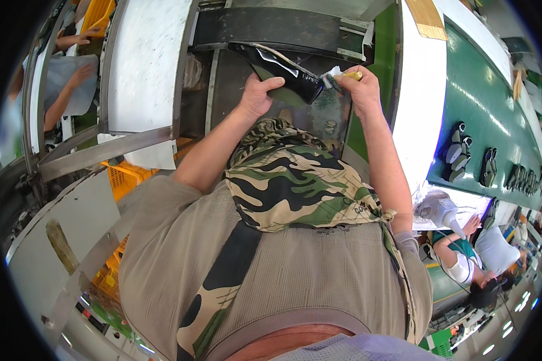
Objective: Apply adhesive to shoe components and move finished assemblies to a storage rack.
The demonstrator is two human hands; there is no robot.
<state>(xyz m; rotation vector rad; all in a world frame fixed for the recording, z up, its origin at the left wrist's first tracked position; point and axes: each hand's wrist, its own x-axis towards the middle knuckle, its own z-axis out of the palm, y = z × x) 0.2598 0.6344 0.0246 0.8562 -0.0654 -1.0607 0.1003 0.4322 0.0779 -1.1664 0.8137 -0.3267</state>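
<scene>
In front of me, at the upper middle, is a glossy black shoe [286, 73], tilted down toward its right end, with a pale strip along its far edge. My left hand [259, 93] grips it from the near left side, thumb on top and the other fingers mostly hidden. A short brush [353, 76] with a yellow handle is pinched in my right hand [362, 87]. Its whitish, ragged end appears to touch the shoe's right end.
A dark bench bar [271, 29] runs beyond the shoe. White panels [144, 66] flank me, with a metal frame on the left. Several dark shoes [457, 150] lie on a green conveyor [482, 78] at right. Other people work at both sides. Yellow crates [126, 179] stand lower left.
</scene>
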